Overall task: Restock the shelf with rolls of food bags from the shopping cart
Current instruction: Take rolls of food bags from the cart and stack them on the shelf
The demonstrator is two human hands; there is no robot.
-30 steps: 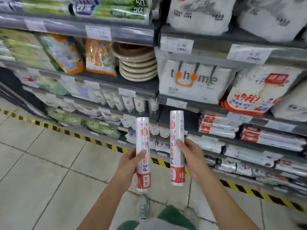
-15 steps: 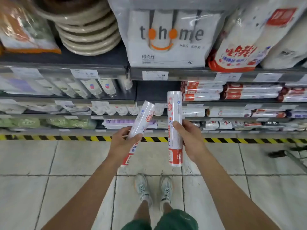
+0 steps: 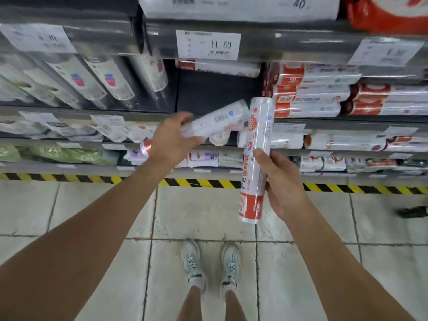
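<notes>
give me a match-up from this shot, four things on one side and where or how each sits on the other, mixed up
Things
1 left-hand roll
2 right-hand roll
3 11.50 price tag
4 striped tape

Place or state
a on the floor
b nearly upright
c on the shelf edge
d tipped far over

Pairs: 1-d, 2-b, 3-c, 4-a
</notes>
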